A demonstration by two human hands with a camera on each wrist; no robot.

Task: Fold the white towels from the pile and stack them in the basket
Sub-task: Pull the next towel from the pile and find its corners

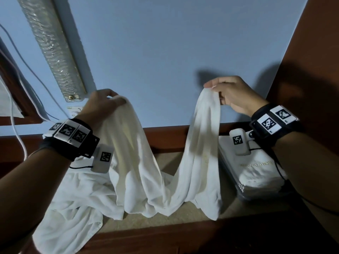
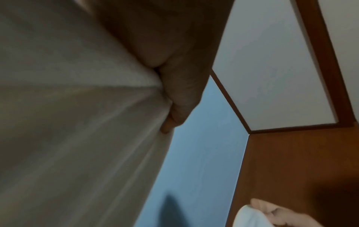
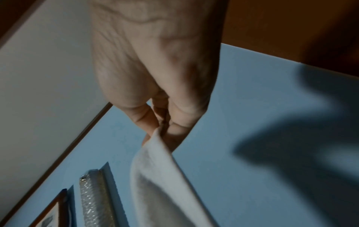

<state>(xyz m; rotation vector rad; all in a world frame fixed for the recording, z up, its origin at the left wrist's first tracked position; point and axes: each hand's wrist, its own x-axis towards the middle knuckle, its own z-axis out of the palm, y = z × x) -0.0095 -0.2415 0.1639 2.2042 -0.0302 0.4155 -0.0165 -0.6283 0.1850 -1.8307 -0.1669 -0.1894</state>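
Note:
A white towel (image 1: 156, 162) hangs between both hands above the counter, sagging in the middle onto the surface. My left hand (image 1: 106, 101) pinches one top corner; in the left wrist view the left hand (image 2: 174, 107) presses the towel (image 2: 77, 122) against its fingers. My right hand (image 1: 227, 92) pinches the other top corner, seen close in the right wrist view as right hand (image 3: 161, 122) on the towel (image 3: 161, 176). More white towels (image 1: 73, 208) lie crumpled at the left. At the right, a clear basket (image 1: 244, 193) holds a folded towel (image 1: 260, 171).
A blue wall (image 1: 174, 52) stands close behind the counter (image 1: 165, 222). A brown wooden panel (image 1: 315, 61) closes the right side. White cables (image 1: 20, 136) and a bubble-wrapped strip (image 1: 53, 48) are at the left.

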